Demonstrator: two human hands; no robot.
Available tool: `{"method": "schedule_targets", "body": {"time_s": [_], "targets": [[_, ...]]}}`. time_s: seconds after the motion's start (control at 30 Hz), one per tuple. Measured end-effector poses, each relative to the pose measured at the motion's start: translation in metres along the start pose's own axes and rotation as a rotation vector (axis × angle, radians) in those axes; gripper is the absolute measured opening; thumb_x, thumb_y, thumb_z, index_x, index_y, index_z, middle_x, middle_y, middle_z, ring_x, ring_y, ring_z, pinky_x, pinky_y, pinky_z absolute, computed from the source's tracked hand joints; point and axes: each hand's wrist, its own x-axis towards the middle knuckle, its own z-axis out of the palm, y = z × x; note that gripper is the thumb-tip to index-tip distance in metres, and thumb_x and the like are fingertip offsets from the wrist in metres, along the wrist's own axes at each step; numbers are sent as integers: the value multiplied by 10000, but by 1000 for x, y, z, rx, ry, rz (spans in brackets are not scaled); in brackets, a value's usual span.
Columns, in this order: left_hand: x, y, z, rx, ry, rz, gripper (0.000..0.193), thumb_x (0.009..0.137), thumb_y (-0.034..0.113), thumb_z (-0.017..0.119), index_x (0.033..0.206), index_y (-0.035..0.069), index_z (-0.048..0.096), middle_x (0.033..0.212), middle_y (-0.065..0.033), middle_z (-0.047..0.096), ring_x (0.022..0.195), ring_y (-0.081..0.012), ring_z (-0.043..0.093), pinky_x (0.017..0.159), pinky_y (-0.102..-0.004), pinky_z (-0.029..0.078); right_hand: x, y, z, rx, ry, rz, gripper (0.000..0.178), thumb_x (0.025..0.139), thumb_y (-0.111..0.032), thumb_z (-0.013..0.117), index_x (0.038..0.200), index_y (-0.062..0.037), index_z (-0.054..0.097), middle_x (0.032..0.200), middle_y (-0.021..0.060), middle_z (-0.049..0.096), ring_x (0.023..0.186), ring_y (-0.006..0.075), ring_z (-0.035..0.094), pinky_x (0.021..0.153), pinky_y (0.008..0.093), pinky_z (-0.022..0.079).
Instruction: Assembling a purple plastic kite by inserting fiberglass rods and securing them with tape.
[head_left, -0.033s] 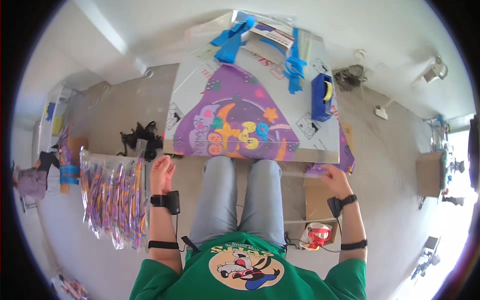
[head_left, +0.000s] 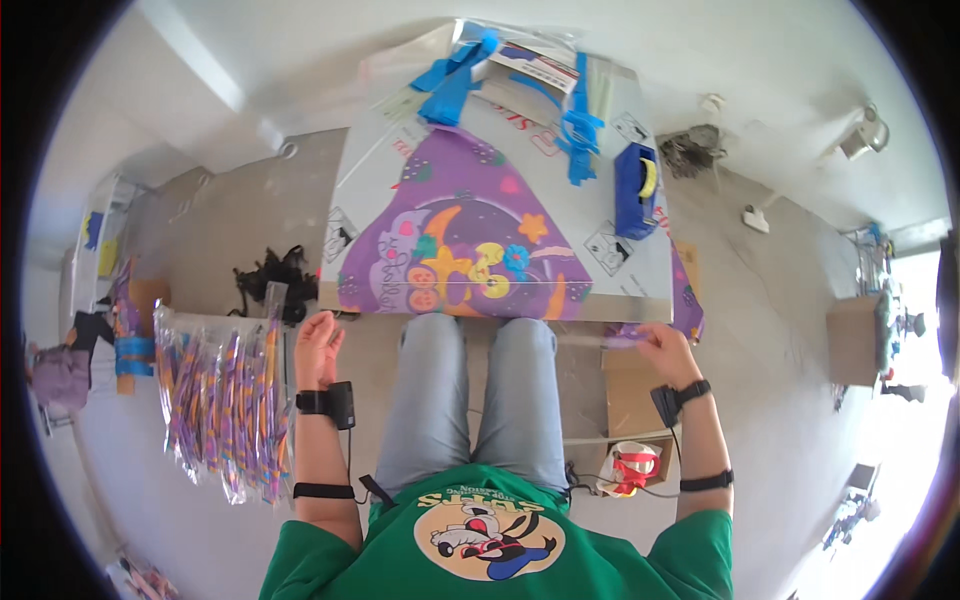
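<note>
On the table's front part lies a purple printed sheet [head_left: 455,230], roughly triangular, with cartoon figures, stars and a moon. A thin pale line crosses it near its lower edge. Just off the table's left front corner, my left hand [head_left: 318,352] is closed with its fingers curled in; whatever it may hold is hidden. Beyond the right front corner, my right hand [head_left: 672,356] is closed in a pinch. From its fingertips a blurred, see-through streak runs leftward, too faint to name. Behind the right hand, another purple printed piece [head_left: 688,305] hangs beside the table.
A blue tape dispenser [head_left: 636,195] stands on the table's [head_left: 640,275] right side. Blue strips [head_left: 450,95] and a white packet [head_left: 530,75] lie at the back. At left hangs a clear bag of purple-orange rolls [head_left: 220,400]. An open carton [head_left: 635,465] sits at lower right.
The whole view has shifted slightly, so the table sits a little further left. My hands keep the same poses.
</note>
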Motion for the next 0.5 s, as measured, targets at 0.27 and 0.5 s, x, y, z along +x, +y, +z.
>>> {"method": "schedule_targets", "body": {"time_s": [0.27, 0.5], "targets": [[44, -12, 20, 91, 15, 47, 136, 865, 57, 623, 998, 67, 601, 851, 22, 590, 728, -72, 549, 700, -232, 474, 76, 34, 5, 67, 31, -10, 132, 799, -99, 645, 860, 9, 601, 710, 21, 593, 679, 85, 545, 622, 246, 452], [61, -20, 16, 127, 40, 26, 168, 858, 48, 627, 1022, 66, 592, 852, 23, 575, 735, -72, 538, 715, -242, 469, 114, 38, 15, 402, -70, 117, 86, 835, -82, 610, 890, -15, 613, 738, -3, 583, 665, 65, 530, 601, 212, 443]]}}
